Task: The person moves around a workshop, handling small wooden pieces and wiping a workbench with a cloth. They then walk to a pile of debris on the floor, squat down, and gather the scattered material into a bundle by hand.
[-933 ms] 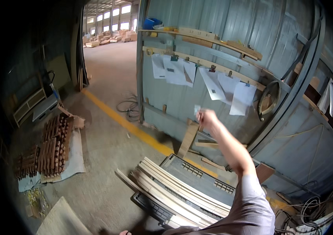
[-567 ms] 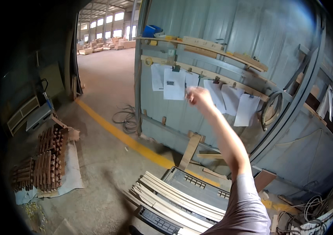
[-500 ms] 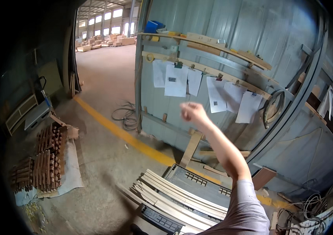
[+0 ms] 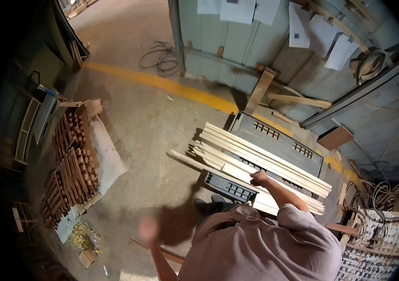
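Long pale wood strips (image 4: 274, 166) lie in a loose stack across a dark grey plastic pallet (image 4: 298, 152). Over the strips is my right hand (image 4: 258, 178), its fingers closed. Whether it touches a strip or holds anything inside is hidden from above. My left hand (image 4: 149, 230) hangs low at the left of my body, above the floor and apart from the stack. Motion smears its fingers. One strip (image 4: 199, 161) sticks out to the left beyond the others.
Stacked brown wooden pieces (image 4: 75, 168) rest on a light sheet (image 4: 108, 145) at left. Coiled cable (image 4: 159, 58) lies near the yellow floor line (image 4: 162, 84). A board (image 4: 260, 91) leans by the metal wall, where papers (image 4: 321, 35) hang. Tangled hoses (image 4: 377, 196) are at right.
My right hand has come down from in front of the hanging papers to over the wood strips. My left hand has come into view. The view has tilted downward.
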Demonstrator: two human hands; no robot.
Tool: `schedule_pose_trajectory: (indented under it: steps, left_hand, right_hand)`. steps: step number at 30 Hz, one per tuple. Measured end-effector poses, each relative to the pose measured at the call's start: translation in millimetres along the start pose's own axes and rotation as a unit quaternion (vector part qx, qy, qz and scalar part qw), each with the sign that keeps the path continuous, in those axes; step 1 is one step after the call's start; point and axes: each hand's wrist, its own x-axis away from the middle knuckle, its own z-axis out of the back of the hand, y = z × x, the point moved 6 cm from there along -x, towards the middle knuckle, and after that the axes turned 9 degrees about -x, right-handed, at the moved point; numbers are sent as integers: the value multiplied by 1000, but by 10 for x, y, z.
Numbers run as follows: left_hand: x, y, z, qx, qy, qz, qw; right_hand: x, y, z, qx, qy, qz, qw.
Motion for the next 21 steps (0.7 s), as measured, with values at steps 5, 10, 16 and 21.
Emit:
schedule_pose_trajectory:
  steps: [5,10,16,21]
  left_hand:
    - [408,290,-73,-169,34,39,984]
    - [437,275,-181,-260,21,93,961]
    - [-521,-12,91,-283,-25,170,944]
    - [-1398,239,249,-286,-54,178,940]
  right_hand:
    - [38,1055,-302,245,3,-57,968]
    - [4,951,-548,210,12,-126,969]
    - [-494,460,-927,221,22,-42,974]
    - [-805,-242,-1411,102,55,-75,990]
